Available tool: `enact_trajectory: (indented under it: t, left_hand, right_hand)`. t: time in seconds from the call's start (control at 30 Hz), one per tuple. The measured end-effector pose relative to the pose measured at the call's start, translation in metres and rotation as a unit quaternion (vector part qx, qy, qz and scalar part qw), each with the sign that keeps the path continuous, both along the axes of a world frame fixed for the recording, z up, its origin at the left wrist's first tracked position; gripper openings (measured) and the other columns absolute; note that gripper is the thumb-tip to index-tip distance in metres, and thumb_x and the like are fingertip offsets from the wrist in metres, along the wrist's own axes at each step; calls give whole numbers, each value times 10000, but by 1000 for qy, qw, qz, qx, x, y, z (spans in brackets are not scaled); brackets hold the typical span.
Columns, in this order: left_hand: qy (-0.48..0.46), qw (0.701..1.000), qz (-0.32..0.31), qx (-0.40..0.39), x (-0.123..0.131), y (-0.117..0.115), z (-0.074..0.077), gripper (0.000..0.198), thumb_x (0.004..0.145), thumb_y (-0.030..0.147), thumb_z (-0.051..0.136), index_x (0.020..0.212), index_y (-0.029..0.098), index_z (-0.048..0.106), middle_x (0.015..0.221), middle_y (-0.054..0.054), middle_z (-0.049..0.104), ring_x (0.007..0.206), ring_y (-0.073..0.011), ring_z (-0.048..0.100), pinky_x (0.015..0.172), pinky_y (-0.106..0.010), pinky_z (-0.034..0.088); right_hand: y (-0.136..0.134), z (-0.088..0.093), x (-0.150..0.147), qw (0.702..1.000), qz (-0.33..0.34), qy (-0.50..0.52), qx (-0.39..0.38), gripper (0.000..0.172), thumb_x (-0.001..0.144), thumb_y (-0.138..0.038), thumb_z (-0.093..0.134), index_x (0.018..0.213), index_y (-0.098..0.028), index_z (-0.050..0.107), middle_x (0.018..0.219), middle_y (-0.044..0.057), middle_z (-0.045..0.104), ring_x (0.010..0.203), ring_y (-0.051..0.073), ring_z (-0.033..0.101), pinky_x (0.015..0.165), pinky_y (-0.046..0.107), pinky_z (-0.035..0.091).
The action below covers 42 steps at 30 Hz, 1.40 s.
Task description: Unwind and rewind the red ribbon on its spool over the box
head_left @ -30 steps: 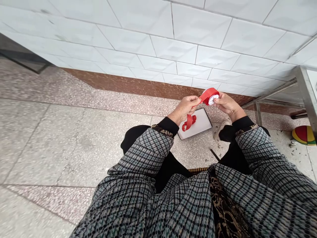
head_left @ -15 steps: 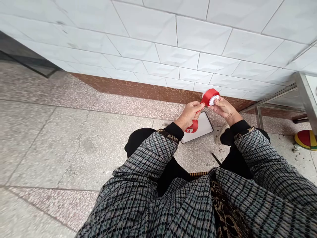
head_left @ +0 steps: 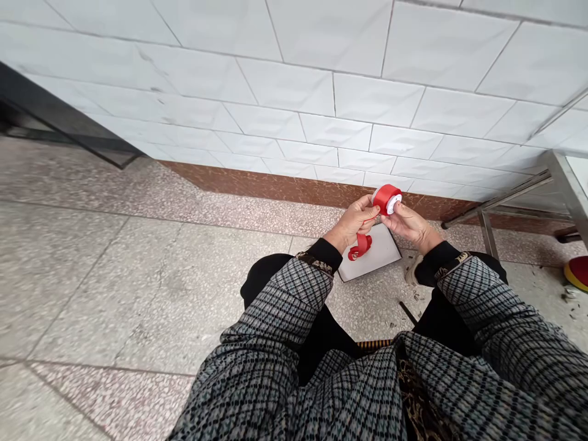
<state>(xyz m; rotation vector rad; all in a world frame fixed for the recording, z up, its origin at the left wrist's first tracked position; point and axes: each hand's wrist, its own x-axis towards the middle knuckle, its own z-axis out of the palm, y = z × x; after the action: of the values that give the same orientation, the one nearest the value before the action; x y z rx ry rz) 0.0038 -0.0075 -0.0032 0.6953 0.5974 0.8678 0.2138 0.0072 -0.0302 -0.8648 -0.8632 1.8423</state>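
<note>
A spool of red ribbon (head_left: 384,197) with a white core is held up in front of me. My right hand (head_left: 408,223) grips the spool, its thumb on the white end face. Pinched in my left hand (head_left: 356,219), the ribbon's loose length runs through the fingers at the spool's left side. A slack red ribbon tail (head_left: 360,247) hangs in folds below my left hand, over a shallow white tray (head_left: 374,254) with a dark rim. Whether the tail touches the tray, I cannot tell.
A white tiled wall (head_left: 294,92) rises ahead above a brown skirting band. To the right stands a metal-framed table (head_left: 563,184), with part of a red and yellow ball (head_left: 577,269) beneath. Small scraps and a dark thin stick (head_left: 408,313) lie on the floor between my legs.
The view has tilted and shifted a little. My left hand has moved closer around the spool's left side, and the hanging ribbon tail looks more bunched.
</note>
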Motion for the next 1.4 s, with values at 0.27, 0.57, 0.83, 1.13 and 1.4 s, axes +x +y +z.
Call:
enact_trajectory:
  t: [0.27,0.57,0.83,1.13,1.4]
  left_hand:
    - [66,990,-118,-48,-18,5,2,308,881,190,947,996,198,661,546,141,422,392,-20,208,437,-189,64]
    - [112,993,-27,-36,-12,0,13,209,972,195,880,1032,198,680,547,141,403,386,-21,226,440,-189,71]
    - [138,990,-2,-21,-13,-3,19,309,1030,214,816,795,181,619,498,128,338,399,-10,205,450,-176,106]
    - [112,994,-7,-9,-6,-5,14,331,1044,228,818,793,181,606,535,124,351,424,-9,201,466,-187,99]
    - [118,993,-19,22,-10,-2,11,335,998,306,869,810,195,615,535,128,344,431,-18,203,471,-211,102]
  right_hand:
    - [8,44,33,961,124,-218,113,737,669,-345,1131,1353,-311,859,1310,38,866,1190,267,787,1103,435,635]
    - [16,52,43,926,103,-323,167,562,665,-296,1086,1184,-254,872,1145,34,855,1150,296,765,1172,524,579]
    - [16,50,50,948,88,-265,151,583,665,-454,1119,1160,-249,891,1089,43,890,1062,268,788,1067,439,636]
    - [13,53,37,963,89,-218,132,600,681,-492,1137,1186,-271,898,1056,21,877,1006,224,787,935,333,648]
    - [15,48,40,970,95,-181,129,608,656,-477,1166,1151,-254,892,1015,25,871,933,204,771,876,308,651]
